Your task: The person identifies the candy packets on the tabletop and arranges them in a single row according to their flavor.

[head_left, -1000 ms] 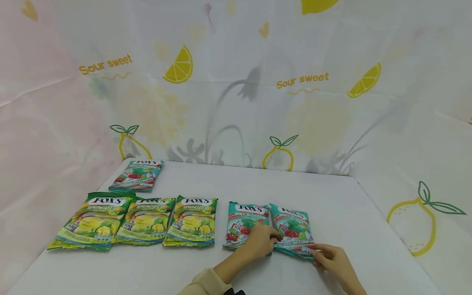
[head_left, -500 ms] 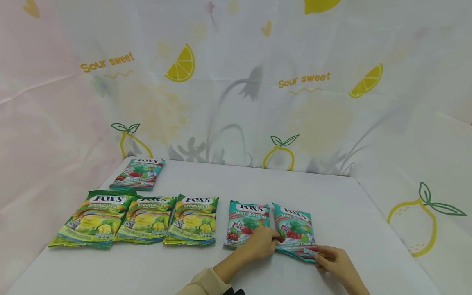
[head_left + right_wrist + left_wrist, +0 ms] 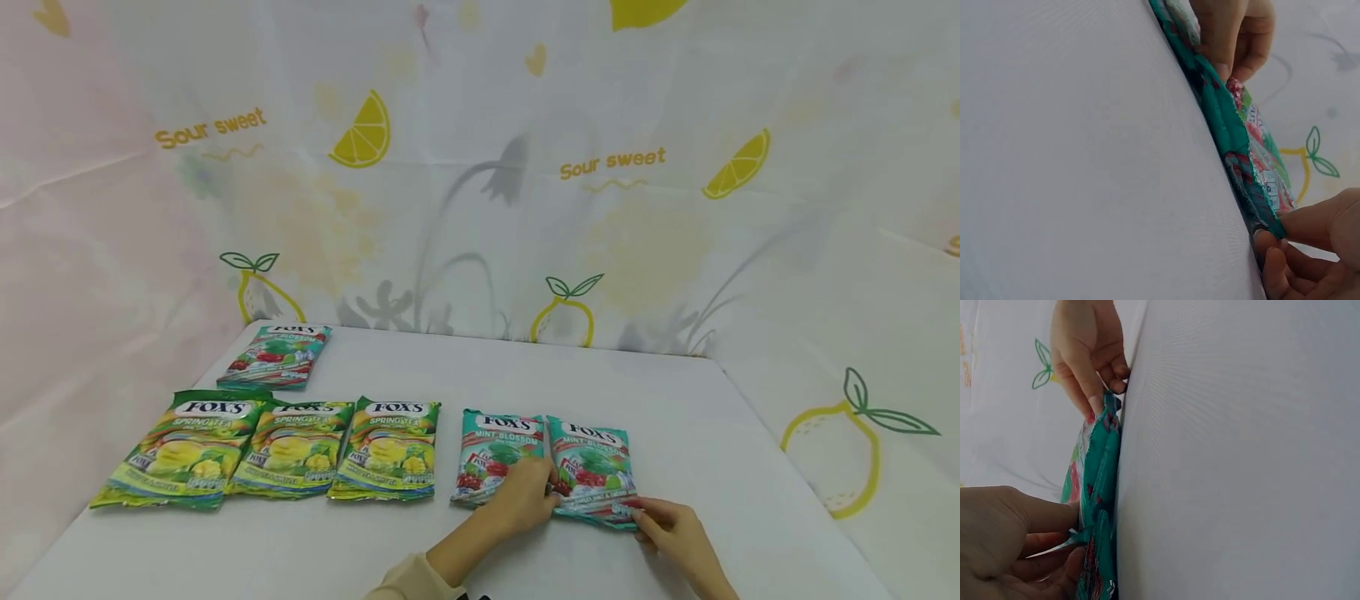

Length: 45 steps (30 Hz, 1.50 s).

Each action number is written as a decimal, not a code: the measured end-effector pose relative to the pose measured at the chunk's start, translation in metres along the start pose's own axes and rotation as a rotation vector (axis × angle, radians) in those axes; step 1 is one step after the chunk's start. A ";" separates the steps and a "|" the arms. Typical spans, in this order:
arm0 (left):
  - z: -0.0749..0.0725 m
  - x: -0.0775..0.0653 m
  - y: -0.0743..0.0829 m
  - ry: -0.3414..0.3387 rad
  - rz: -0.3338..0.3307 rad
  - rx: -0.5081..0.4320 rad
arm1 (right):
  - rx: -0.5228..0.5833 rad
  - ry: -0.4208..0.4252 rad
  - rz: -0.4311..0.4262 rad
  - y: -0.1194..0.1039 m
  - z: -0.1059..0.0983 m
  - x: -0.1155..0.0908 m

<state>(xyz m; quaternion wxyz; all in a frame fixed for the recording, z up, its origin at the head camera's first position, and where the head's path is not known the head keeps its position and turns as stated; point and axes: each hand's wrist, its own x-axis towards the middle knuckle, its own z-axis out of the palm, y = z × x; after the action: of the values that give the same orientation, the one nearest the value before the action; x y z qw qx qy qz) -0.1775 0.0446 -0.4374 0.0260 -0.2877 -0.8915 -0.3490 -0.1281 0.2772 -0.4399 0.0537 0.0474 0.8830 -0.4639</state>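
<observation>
A teal Mint Blossom candy bag (image 3: 592,467) lies face up at the right of the row. My right hand (image 3: 678,537) pinches its lower right corner, thumb on top and fingers beneath, as the right wrist view shows. At its lower left edge, my left hand (image 3: 521,496) pinches the bag between thumb and fingers. That hand covers part of a second Mint Blossom bag (image 3: 487,450), which lies just left with a narrow gap at the top. In the left wrist view the held bag's teal edge (image 3: 1100,469) runs between both hands.
Three yellow-green Spring Tea bags lie left in the same row: one at the end (image 3: 183,454), one in the middle (image 3: 292,450), one nearest the teal bags (image 3: 386,450). Another Mint Blossom bag (image 3: 273,358) lies behind them on the white table (image 3: 450,367). A lemon-print cloth (image 3: 465,208) hangs behind.
The right-hand teal bag has shifted slightly left toward its neighbour and turned a little straighter, both hands moving with it. The view has also shifted slightly.
</observation>
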 end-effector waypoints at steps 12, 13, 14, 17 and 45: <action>-0.003 -0.003 -0.004 -0.083 0.057 -0.003 | -0.165 -0.008 -0.030 0.003 0.002 0.001; -0.003 -0.003 -0.005 -0.088 0.058 0.001 | -0.168 -0.008 -0.037 0.003 0.002 0.001; -0.004 -0.003 -0.005 -0.091 0.061 0.004 | -0.170 -0.006 -0.047 0.003 0.002 0.001; -0.004 -0.003 -0.006 -0.097 0.071 0.012 | -0.182 0.014 -0.052 0.001 0.003 0.000; -0.019 -0.026 -0.018 0.092 0.155 -0.293 | -0.005 0.268 -0.304 -0.041 0.042 -0.013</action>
<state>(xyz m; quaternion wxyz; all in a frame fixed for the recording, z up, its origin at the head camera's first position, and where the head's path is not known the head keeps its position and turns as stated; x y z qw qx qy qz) -0.1682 0.0092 -0.4399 0.0515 -0.3402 -0.8039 -0.4852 -0.1186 0.2186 -0.4283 -0.1349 -0.0253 0.8803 -0.4540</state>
